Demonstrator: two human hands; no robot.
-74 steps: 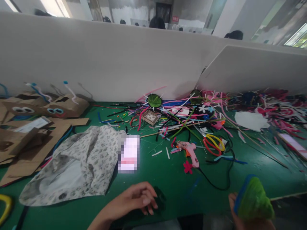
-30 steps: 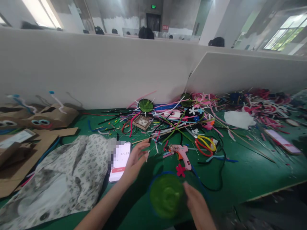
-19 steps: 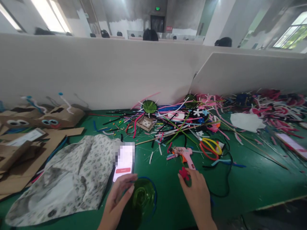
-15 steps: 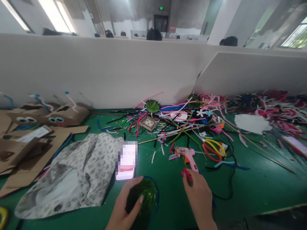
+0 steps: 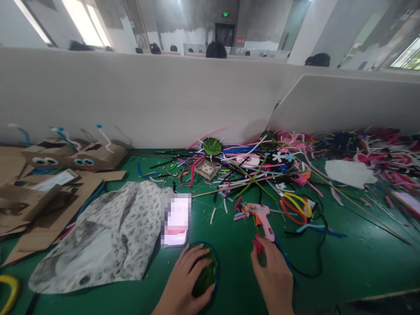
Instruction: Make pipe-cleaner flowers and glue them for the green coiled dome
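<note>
Both hands working low on the green counter (image 5: 344,253)

Head view: the left hand (image 5: 187,280) is now pressing flat on the green disc (image 5: 206,273), fingers spread over it rather than curled at its edge as before; the right hand (image 5: 274,275) is pinching the red flower (image 5: 257,243), its grip narrow, beside the pink glue gun (image 5: 262,216); the phone (image 5: 177,221) is lying just beyond the disc.

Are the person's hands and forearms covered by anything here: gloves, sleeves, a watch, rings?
No. The left hand and right hand are both bare: no gloves, rings or markings show. The visible wrists and forearm stubs carry no sleeve, watch or band; the frame cuts them off just past the wrist.
</note>
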